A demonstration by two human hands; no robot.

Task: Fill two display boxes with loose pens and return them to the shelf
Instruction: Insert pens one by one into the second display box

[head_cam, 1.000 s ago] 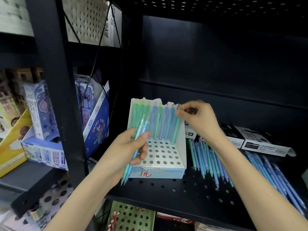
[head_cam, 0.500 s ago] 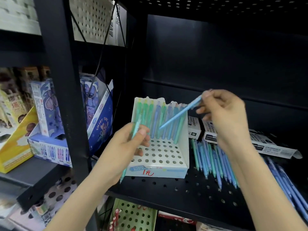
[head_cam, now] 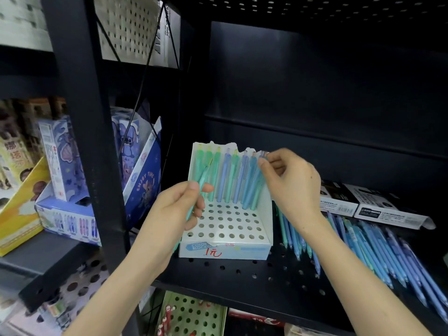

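On display box [head_cam: 242,249], "1元"; left hand [head_cam: 173,212] grips teal pens [head_cam: 205,174], right hand [head_cam: 292,185] pinches blue pen [head_cam: 256,187].

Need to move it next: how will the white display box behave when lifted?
The display box looks like thin cardboard, its back edge torn, so probably light and easily crushed. The standing pens fill only its back row, so it may tip backward.

We get soft, even light from our side on the left hand [head_cam: 179,209] and right hand [head_cam: 291,183]. The white display box [head_cam: 225,251] between them is bright, almost glaring. Above the right hand the shelf back [head_cam: 315,81] goes near black. The green pen [head_cam: 202,180] the left hand grips and the blue pen [head_cam: 257,185] the right pinches look slightly smeared. Left of the left hand, cartons [head_cam: 60,161] blur and the post [head_cam: 80,117] bows.
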